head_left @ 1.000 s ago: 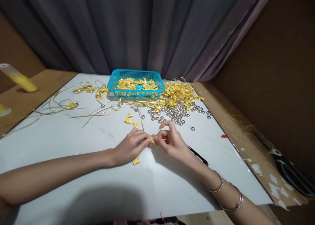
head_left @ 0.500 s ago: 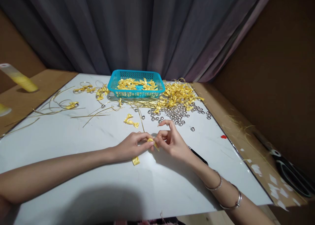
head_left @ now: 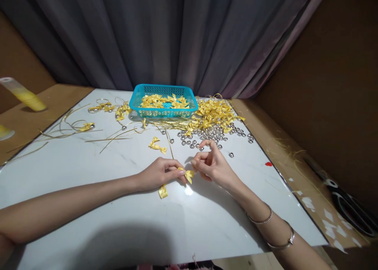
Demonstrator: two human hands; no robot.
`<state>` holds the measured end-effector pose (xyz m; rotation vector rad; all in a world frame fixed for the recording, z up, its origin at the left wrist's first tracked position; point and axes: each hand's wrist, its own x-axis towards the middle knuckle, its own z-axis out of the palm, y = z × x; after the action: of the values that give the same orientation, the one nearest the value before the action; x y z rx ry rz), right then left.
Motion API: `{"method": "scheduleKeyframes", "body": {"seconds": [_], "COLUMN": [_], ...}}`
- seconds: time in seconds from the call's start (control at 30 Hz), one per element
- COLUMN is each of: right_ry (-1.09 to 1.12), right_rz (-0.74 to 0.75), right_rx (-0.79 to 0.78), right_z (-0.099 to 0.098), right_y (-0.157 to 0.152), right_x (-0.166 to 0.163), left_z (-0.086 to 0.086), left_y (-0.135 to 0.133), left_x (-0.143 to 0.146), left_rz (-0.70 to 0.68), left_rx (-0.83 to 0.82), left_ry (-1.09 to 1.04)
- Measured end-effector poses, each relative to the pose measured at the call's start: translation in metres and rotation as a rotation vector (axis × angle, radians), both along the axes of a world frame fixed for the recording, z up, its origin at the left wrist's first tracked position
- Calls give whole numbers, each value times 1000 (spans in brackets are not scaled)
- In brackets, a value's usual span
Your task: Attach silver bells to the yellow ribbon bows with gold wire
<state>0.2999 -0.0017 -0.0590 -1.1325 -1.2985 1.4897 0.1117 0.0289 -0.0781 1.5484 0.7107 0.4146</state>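
My left hand (head_left: 161, 176) rests on the white table (head_left: 88, 175) with its fingers pinched on a small yellow ribbon bow (head_left: 188, 175). My right hand (head_left: 211, 164) hovers just right of the bow, thumb and forefinger pinched together; what they hold is too small to make out. Another yellow bow (head_left: 162, 191) lies under my left hand. A pair of bows (head_left: 156, 144) lies a little farther away, beside a thin gold cord (head_left: 169, 144).
A blue plastic basket (head_left: 163, 100) with yellow bows stands at the back. To its right lie a heap of bows (head_left: 214, 112) and several silver beads (head_left: 212, 135). Gold cords (head_left: 73, 128) spread on the left. Scissors (head_left: 345, 201) lie at the right, and a ribbon roll (head_left: 23, 95) lies at the far left.
My right hand has drawn away from my left, up and to the right, uncovering the bow that my left fingers pinch. My left hand has stayed in place.
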Motion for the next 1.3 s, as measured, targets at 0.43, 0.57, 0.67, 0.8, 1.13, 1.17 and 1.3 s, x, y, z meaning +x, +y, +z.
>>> {"method": "scheduleKeyframes", "body": {"seconds": [0.43, 0.57, 0.67, 0.8, 1.13, 1.17, 1.3], "right_ry": [-237, -124, -32, 74, 130, 136, 169], "right_rz": [181, 136, -5, -92, -268, -297, -490], "right_rx": [28, -31, -65, -104, -215, -210, -134], "right_z": [-10, -17, -18, -15, -15, -15, -10], "right_y": [10, 8, 7, 2, -1, 1, 11], "right_x": [6, 0, -4, -8, -12, -11, 8], "left_z": [-6, -8, -9, -9, -4, -4, -4], "left_y": [3, 4, 5, 6, 3, 3, 3], "left_x": [-3, -2, -1, -2, 1, 1, 0], "left_rz": [-25, -4, 45, 74, 43, 43, 26], "left_rx": [-82, -93, -105, -132, -113, -112, -116], "left_ry": [-112, -140, -187, -199, -115, -110, -82]}}
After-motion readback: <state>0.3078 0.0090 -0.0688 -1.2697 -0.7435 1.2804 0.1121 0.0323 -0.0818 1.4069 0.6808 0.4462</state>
